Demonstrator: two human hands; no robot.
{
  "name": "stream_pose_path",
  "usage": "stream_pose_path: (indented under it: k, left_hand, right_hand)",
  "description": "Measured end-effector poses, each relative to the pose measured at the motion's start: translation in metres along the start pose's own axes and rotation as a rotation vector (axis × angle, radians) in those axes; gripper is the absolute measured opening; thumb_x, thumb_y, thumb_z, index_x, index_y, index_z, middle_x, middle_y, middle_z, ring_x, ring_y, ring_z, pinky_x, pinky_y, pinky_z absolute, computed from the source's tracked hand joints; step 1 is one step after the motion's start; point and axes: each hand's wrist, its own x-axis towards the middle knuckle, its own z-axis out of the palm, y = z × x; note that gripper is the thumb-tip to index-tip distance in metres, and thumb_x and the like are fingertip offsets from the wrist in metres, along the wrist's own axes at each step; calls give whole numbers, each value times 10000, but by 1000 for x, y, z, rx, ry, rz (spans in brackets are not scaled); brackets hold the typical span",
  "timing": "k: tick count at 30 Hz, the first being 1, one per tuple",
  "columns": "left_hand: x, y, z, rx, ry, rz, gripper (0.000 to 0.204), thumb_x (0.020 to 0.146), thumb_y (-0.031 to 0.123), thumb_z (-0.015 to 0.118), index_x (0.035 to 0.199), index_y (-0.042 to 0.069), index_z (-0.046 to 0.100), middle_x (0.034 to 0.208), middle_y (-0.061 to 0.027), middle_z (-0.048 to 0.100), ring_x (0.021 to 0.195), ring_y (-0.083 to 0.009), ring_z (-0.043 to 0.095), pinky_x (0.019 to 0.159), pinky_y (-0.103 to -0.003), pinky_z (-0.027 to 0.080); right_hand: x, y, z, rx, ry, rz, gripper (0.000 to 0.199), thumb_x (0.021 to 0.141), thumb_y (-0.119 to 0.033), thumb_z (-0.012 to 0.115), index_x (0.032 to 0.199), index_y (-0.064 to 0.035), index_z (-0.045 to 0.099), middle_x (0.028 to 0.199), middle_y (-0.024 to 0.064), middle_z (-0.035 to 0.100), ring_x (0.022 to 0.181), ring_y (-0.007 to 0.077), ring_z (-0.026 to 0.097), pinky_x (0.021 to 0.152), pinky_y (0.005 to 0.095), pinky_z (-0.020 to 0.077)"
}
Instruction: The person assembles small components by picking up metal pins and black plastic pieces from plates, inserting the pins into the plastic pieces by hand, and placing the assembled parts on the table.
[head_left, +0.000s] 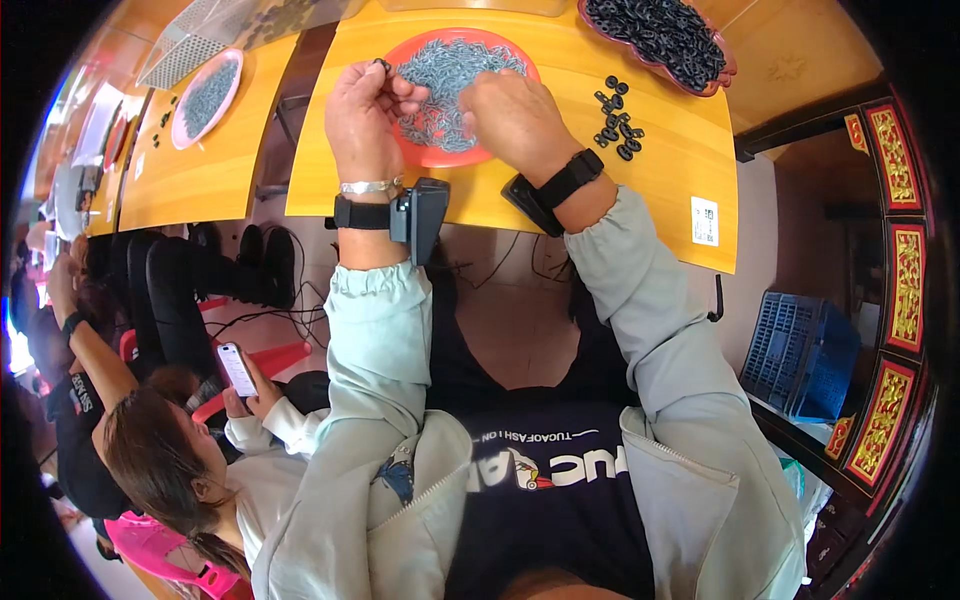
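- We see the left hand (375,108) over the left part of the plate (440,158), thumb and forefinger closed on a small black piece (382,65), which sits up at the fingertips.
- We find the right hand (515,112) over the plate's right side, back of the hand up and fingers curled down toward the grey bits (455,68); its fingertips are hidden, so we cannot tell whether it grips anything.
- The plate is red and rests on the yellow table (670,165); the grey bits heap thickly toward its far side and lie thinner near us.
- To the right of the plate we see loose black parts (612,133) in a loose cluster — some round, some longer — lying directly on the table.
- Beyond them, at the far right, stands a red tray (727,72) piled with more parts of the same black.
- Near the table's right corner we note a white label (705,221).
- Each wrist bears a black strap with a dark device; we also see a silver bracelet (370,187) on the left wrist.
- On our left, another table (190,185) carries a pink plate of grey bits, and a seated person (160,460) holds a phone (237,370).
- At our right, below table height, sits a blue crate (800,355).
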Motion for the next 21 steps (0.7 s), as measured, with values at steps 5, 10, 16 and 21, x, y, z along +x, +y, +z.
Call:
stream_pose_path:
  k: [5,10,16,21]
  left_hand:
    - [0,1,0,8,-20,-22,153,908,130,433,822,23,499,667,-74,560,578,-189,594,526,-241,457]
    - [-2,2,-1,14,-11,-12,156,906,136,439,815,25,501,663,-71,559,574,-184,593,523,-240,456]
    - [-3,2,2,25,-3,-19,156,908,130,434,814,24,501,661,-69,558,570,-177,589,515,-237,454]
    - [-3,0,3,33,-13,-30,160,909,129,430,810,26,502,663,-66,559,574,-171,587,516,-236,453]
  right_hand:
    - [-1,3,2,8,45,-17,88,737,-133,592,743,-45,605,788,119,582,811,321,557,714,430,449]
    - [-1,-1,-6,149,62,-45,73,728,-134,605,742,-63,598,791,101,583,811,313,553,711,427,448]
    - [-3,-2,-2,102,2,-83,92,711,-136,629,757,-65,593,798,98,581,794,318,552,701,428,446]
    - [-2,1,4,81,44,-40,98,731,-146,606,761,-55,582,784,115,577,782,327,551,693,436,445]
